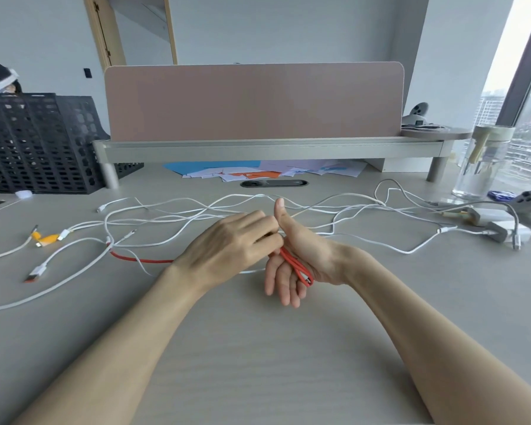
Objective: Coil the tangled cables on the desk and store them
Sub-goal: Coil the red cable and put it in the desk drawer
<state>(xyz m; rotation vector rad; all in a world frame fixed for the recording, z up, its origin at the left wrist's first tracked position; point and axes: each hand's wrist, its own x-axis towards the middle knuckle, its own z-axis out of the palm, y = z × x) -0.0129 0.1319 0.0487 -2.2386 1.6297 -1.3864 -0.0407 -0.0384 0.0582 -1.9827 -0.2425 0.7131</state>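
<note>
Pale grey laminate, the desk [258, 363] spreads before us, with the white cables [178, 207] tangled across its far half. Our right hand [319, 259] is spread, fingers straight and thumb up, with loops of the red cable [295, 265] lying across its palm. Our left hand [227, 250] pinches that cable near the thumb's base. The loose length runs leftward along the desk among the white strands, so we judge the left hand nearer to feed the next turn.
</note>
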